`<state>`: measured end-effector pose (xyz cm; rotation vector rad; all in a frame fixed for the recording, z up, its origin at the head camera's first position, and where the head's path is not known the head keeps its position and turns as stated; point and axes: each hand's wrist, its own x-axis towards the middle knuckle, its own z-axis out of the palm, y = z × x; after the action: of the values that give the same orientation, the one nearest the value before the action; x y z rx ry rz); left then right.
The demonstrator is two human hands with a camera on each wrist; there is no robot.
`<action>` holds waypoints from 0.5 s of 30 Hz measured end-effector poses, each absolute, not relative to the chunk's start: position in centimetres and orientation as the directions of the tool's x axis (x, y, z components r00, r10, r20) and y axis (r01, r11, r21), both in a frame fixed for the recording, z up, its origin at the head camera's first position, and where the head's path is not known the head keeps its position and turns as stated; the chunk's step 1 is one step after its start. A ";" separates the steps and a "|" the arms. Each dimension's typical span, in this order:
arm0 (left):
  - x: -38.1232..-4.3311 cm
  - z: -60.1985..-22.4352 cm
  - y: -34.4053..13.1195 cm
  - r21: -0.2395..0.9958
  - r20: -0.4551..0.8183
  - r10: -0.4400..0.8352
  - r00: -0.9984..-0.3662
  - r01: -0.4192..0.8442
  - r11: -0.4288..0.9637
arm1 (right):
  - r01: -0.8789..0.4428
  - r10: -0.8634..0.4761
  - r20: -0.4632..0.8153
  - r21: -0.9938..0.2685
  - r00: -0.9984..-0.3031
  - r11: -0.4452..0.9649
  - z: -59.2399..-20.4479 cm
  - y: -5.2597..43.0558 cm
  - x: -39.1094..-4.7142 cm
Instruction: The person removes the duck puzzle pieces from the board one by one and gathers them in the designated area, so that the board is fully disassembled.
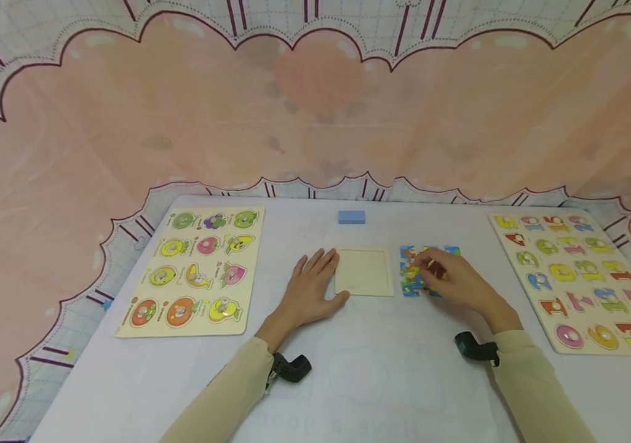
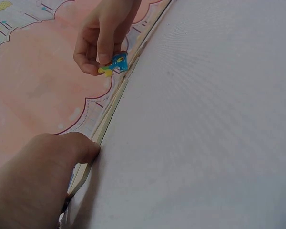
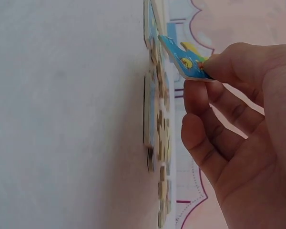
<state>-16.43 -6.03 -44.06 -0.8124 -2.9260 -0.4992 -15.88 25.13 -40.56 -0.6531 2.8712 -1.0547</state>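
A pale wooden puzzle frame (image 1: 364, 272) lies bare on the table. My left hand (image 1: 315, 288) rests at its left side with fingers spread, the thumb by its lower edge. Between thumb and fingertips, my right hand (image 1: 454, 280) pinches a blue-and-yellow jigsaw piece (image 3: 183, 62), lifted off the table. That same piece (image 2: 115, 65) shows in the left wrist view. Under the right hand lie several colourful jigsaw pieces (image 1: 408, 286), partly hidden by it; the right wrist view shows these pieces (image 3: 150, 109) edge-on.
On the left lies a fruit puzzle board (image 1: 194, 271), and on the right a number puzzle board (image 1: 581, 283). A small blue block (image 1: 351, 217) sits behind the frame. Patterned cloth (image 1: 315, 117) hangs beyond the table's far edge.
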 end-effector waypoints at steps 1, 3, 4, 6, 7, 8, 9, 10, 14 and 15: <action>-16.4 -44.0 -6.0 0.290 0.143 0.492 -0.859 0.511 0.809 | -0.377 -0.385 0.130 -0.622 -0.914 0.686 -40.6 25.3 -15.8; -16.4 -44.0 -6.0 0.290 0.142 0.493 -0.859 0.512 0.809 | -0.380 -0.384 0.135 -0.620 -0.913 0.686 -40.7 25.6 -15.8; -16.4 -44.0 -6.0 0.291 0.142 0.493 -0.858 0.512 0.808 | -0.382 -0.384 0.138 -0.618 -0.913 0.687 -40.7 25.8 -15.8; -16.4 -44.0 -6.0 0.293 0.139 0.493 -0.859 0.511 0.808 | -0.379 -0.381 0.136 -0.614 -0.915 0.692 -40.8 26.1 -15.7; -16.4 -44.0 -6.0 0.294 0.138 0.493 -0.859 0.511 0.808 | -0.379 -0.379 0.136 -0.613 -0.915 0.694 -40.8 26.2 -15.7; -16.4 -44.0 -6.0 0.293 0.137 0.492 -0.860 0.510 0.809 | -0.375 -0.375 0.135 -0.612 -0.917 0.696 -40.8 26.4 -15.6; -16.4 -44.0 -6.0 0.292 0.139 0.492 -0.860 0.510 0.809 | -0.371 -0.371 0.133 -0.612 -0.919 0.698 -40.8 26.5 -15.6; -16.4 -44.0 -6.0 0.292 0.136 0.491 -0.860 0.508 0.810 | -0.366 -0.368 0.130 -0.612 -0.921 0.701 -40.8 26.7 -15.5; -16.5 -44.0 -5.9 0.289 0.138 0.491 -0.860 0.509 0.811 | -0.353 -0.355 0.124 -0.615 -0.927 0.705 -40.7 27.3 -15.4; -16.5 -43.9 -5.9 0.291 0.140 0.491 -0.860 0.510 0.810 | -0.350 -0.353 0.122 -0.614 -0.928 0.707 -40.8 27.5 -15.3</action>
<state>-16.48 -5.93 -43.95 -0.8119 -2.9331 -0.4963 -15.32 27.53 -40.77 -0.5965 2.8984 -1.0413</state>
